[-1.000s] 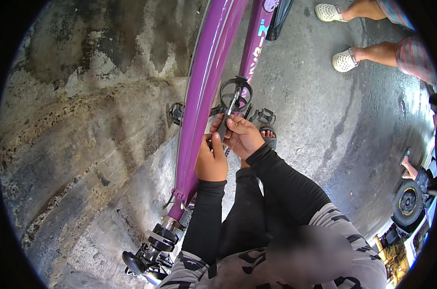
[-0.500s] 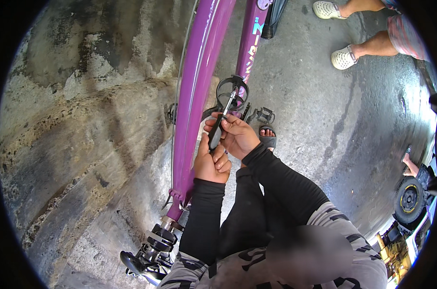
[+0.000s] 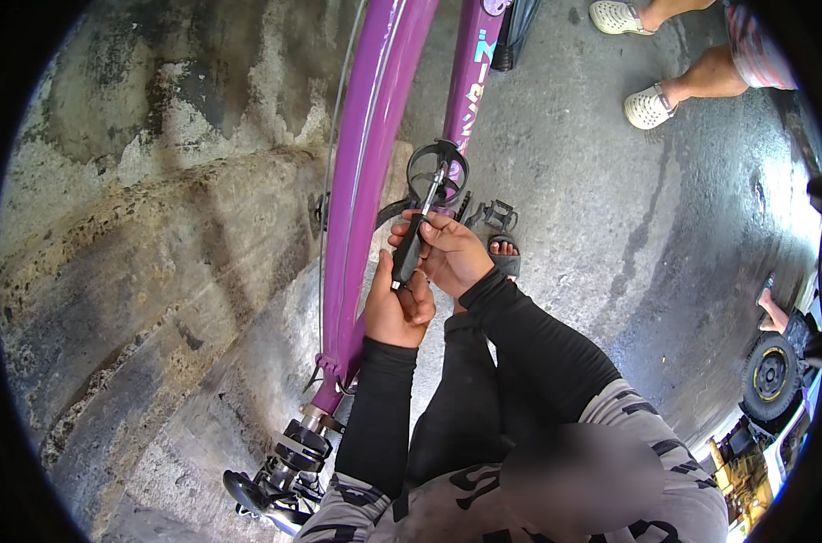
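A screwdriver (image 3: 409, 258) with a black handle and a bright metal shank points up and away from me. Its tip reaches into a black bottle cage (image 3: 412, 175) mounted on the purple bicycle frame (image 3: 361, 163). Around the upper part of the handle, the fingers of my right hand (image 3: 454, 258) are closed. My left hand (image 3: 397, 312) is curled at the butt end of the handle, with the thumb raised along its left side. The exact point where the tip meets the cage is too small to make out.
A pedal (image 3: 499, 215) sticks out right of the cage, above a sandalled foot (image 3: 503, 253). The saddle (image 3: 243, 491) is low on the left. Another person's pale clogs (image 3: 648, 109) stand at the upper right. A wheel (image 3: 770, 376) lies toward the right rim.
My left fingers have shifted and loosened slightly, baring more of the handle's butt end. The screwdriver stays in the cage. The other person's legs have moved a little.
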### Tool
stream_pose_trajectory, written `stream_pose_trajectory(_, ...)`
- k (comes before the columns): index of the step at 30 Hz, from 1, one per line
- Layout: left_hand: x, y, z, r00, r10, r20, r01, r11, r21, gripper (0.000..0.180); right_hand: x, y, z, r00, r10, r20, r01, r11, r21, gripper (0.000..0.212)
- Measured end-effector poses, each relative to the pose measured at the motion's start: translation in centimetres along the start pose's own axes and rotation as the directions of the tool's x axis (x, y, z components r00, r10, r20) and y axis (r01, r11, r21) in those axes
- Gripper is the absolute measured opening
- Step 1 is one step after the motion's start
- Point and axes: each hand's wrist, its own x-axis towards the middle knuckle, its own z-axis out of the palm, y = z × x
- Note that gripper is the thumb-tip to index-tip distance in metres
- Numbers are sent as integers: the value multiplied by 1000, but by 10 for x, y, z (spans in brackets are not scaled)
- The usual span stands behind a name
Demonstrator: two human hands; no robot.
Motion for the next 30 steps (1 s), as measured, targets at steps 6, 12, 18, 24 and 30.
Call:
stream_pose_trajectory(6, 1, -2, 15, 634, 733, 246, -516, 164, 841, 25, -1, -1, 1, 1000, 0, 7, -1, 1000, 19, 28)
stream_pose_trajectory(12, -6, 12, 11, 992, -120, -35, 119, 993, -22, 23, -1, -3, 5, 1000, -5, -25, 5, 1000, -23, 27)
stream_pose_trajectory(18, -6, 1, 20, 910, 391, -135, -244, 771, 589, 29, 1, -2, 6, 999, -16, -29, 15, 999, -33, 26)
stream_pose_trajectory(24, -5, 11, 6, 997, 25, -69, -18, 995, 96, 43, 1, -3, 2, 1000, -2, 9, 2, 999, -37, 27)
stream_pose_trajectory(30, -6, 9, 9, 996, -37, -80, 54, 976, 211, 42, -2, -3, 8, 998, 1, -68, -2, 1000, -19, 26)
